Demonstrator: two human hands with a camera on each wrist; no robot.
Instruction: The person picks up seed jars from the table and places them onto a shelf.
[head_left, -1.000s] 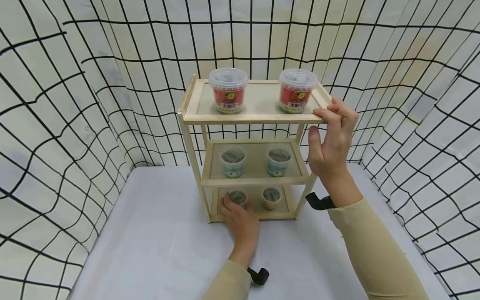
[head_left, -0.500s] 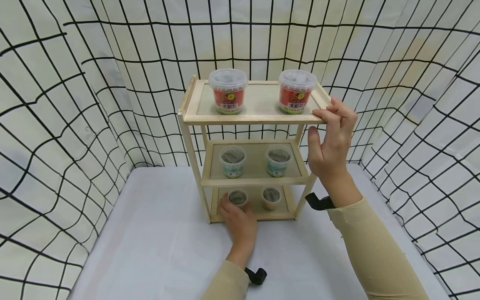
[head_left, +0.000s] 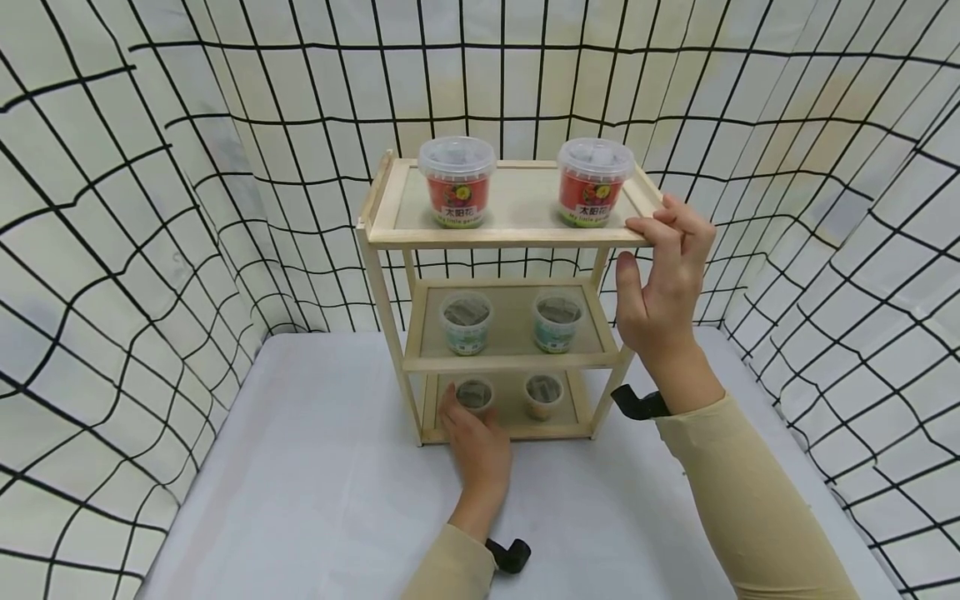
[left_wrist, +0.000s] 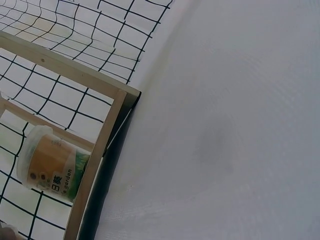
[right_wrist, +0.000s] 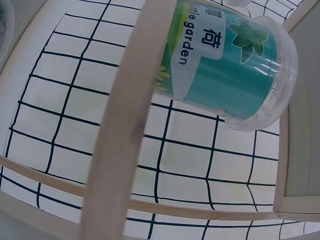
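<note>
A three-tier wooden shelf rack [head_left: 510,364] stands upright on the table. On its bottom tier, at the left, my left hand [head_left: 477,442] holds a small clear-lidded plastic cup [head_left: 476,397], fingers on its left side and thumb on its right. My right hand [head_left: 663,279] grips the front right corner of the top tier, fingertips above the edge and thumb below. Beside the held cup stands another cup [head_left: 542,396]; its orange label [left_wrist: 52,167] shows in the left wrist view. A fingertip [left_wrist: 7,232] just enters that view's lower left corner.
Two red-labelled lidded cups [head_left: 458,183] stand on the top tier. Two teal-labelled cups [head_left: 556,323] occupy the middle tier, one close in the right wrist view. Black-lined grid walls [head_left: 315,200] surround the white-covered table [head_left: 315,467] at the back and sides.
My left hand and wrist have shifted slightly left, fingers staying around the bottom-tier cup. My right hand and the rack hold still.
</note>
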